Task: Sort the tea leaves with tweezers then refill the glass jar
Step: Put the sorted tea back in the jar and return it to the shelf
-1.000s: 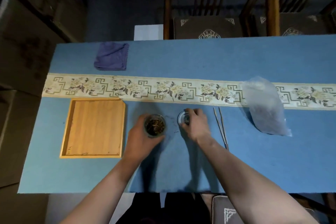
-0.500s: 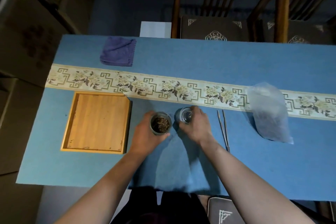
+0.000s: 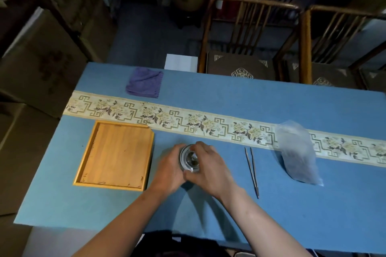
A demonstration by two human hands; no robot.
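1. Both hands clasp the glass jar point(image 3: 189, 158) at the table's point(image 3: 229, 94) near middle: left hand point(image 3: 169, 170) wraps its side, right hand point(image 3: 208, 168) presses the lid point(image 3: 190, 157).
2. Wooden tray point(image 3: 117, 152) lies just left; tweezers point(image 3: 252, 170) right, with bare cloth between.
3. Forearms converge from the near edge.

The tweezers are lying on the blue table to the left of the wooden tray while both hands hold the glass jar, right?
Not quite: in the head view the tweezers lie right of the jar, far from the wooden tray. The rest holds.
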